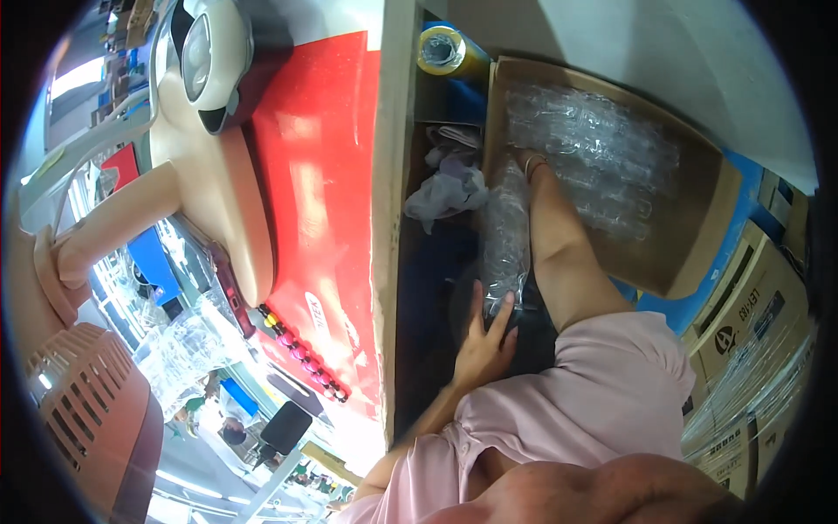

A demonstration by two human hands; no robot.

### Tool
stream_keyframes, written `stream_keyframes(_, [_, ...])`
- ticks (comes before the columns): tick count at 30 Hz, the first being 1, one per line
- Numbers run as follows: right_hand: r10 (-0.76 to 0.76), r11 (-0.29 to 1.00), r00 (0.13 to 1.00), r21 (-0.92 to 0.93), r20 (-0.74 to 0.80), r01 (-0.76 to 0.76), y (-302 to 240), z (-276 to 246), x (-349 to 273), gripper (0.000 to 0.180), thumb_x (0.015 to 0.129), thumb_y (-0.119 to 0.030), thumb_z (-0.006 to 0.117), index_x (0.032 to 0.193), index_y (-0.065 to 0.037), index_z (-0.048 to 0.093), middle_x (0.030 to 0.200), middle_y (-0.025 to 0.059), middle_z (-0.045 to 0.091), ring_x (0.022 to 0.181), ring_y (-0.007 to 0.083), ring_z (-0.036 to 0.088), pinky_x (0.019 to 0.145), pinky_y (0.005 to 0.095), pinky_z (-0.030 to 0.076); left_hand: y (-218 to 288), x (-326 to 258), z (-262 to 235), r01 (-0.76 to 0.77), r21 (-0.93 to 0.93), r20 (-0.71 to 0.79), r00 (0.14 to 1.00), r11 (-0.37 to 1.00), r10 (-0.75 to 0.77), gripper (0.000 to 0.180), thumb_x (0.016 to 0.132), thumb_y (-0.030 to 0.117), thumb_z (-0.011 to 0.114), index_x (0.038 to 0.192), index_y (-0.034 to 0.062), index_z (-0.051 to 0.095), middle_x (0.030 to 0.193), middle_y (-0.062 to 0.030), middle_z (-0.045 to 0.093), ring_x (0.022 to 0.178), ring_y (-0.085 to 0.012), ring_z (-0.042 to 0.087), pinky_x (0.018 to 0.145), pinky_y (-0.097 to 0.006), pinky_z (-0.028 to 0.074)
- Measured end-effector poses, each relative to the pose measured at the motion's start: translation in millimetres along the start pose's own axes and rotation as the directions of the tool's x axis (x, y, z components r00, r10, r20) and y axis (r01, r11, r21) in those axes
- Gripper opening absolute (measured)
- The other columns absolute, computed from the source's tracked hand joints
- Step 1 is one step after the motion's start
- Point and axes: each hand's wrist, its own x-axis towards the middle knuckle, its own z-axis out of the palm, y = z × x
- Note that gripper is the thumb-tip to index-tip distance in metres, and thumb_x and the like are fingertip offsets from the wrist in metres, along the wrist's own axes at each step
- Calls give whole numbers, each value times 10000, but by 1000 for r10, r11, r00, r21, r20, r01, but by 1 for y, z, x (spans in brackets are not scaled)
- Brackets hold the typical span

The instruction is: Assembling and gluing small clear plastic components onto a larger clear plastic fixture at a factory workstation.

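**Clear Plastic Stack Being Steadied Beside a Carton**

A sleeve of clear plastic containers is being steadied at its near end by the left hand, whose fingers are being spread flat against the wrap rather than closed around it, apparently to keep the stack from sliding. Just left of that hand, a pale wooden edge is being cleared; crumpled cloth is lying beyond it. The far end of the sleeve is being met by the right hand, though whether its fingers are curled or apart cannot be told. To that hand's right, more clear containers are being held in an open cardboard box; a yellow tape roll is resting beyond.
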Motion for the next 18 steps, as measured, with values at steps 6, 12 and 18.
stream_keyframes(6, [-320,939,932,-189,-172,287,126,-61,91,515,845,-445,531,1144,-31,593,1198,144,574,1076,304,555,951,389,408,28,11,2,-197,5,31,980,980,196,645,742,102,699,1317,176,414,1403,-318,176,1226,-495,348,936,-458,431])
stream_keyframes(12, [-301,133,855,907,422,-400,79,-10,-71,454,847,-470,516,988,-52,620,899,106,652,786,271,628,753,395,520,41,-18,-27,-337,180,-6,939,924,344,643,669,73,698,1266,176,484,1313,-260,363,1141,-418,458,936,-438,431])
stream_keyframes(18, [-623,-39,781,996,42,-85,50,-48,-209,445,870,-467,464,1041,-78,594,935,108,635,824,279,614,762,417,515,70,-89,-79,-456,129,-401,788,880,467,745,569,55,759,1243,87,444,1245,-239,420,1120,-398,480,891,-423,464])
